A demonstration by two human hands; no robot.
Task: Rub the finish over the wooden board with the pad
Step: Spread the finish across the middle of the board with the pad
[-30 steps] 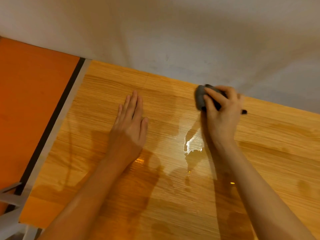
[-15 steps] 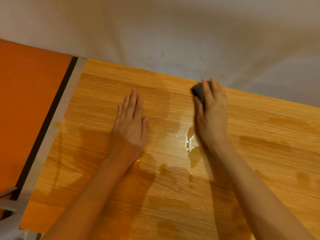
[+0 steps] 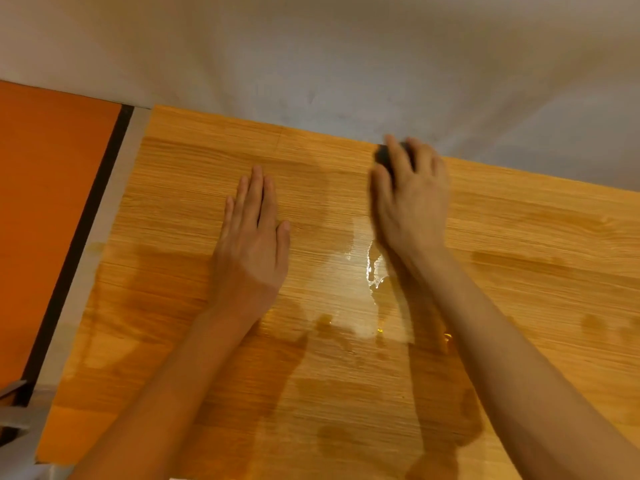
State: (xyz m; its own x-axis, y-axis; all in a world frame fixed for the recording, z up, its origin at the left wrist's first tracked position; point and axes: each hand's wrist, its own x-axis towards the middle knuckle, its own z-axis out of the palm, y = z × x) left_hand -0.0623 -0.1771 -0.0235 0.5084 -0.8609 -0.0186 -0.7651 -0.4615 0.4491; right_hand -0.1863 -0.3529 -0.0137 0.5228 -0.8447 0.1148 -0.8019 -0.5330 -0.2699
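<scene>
A: How is the wooden board [image 3: 519, 237] to be described?

B: A broad, flat panel with fine, straight grain running across it is seen. A warm honey tone is shown, and darker, irregular blotches are spread over the near half. A glossy wet patch of finish [image 3: 360, 271] is seen between the two forearms, with a small bright puddle at its edge.

A: And the pad [image 3: 382, 155]?

B: A small, dark grey, soft-looking lump is seen at the board's far edge, close to the pale wall [image 3: 346, 64]. Most of it is covered by the right hand [image 3: 412, 199]; only its left part is exposed. Its outline is blurred.

A: How is it held?

B: The right hand's fingers are curved over the pad and it is pressed against the wood, the thumb lying along its near left side.

A: The left hand [image 3: 252, 244]?

B: It is laid palm down on the board, fingers straight and close together, nothing gripped.

A: What is seen to the left?

B: A smooth orange surface [image 3: 45, 202] is seen, bordered by a dark strip and a grey band.
</scene>
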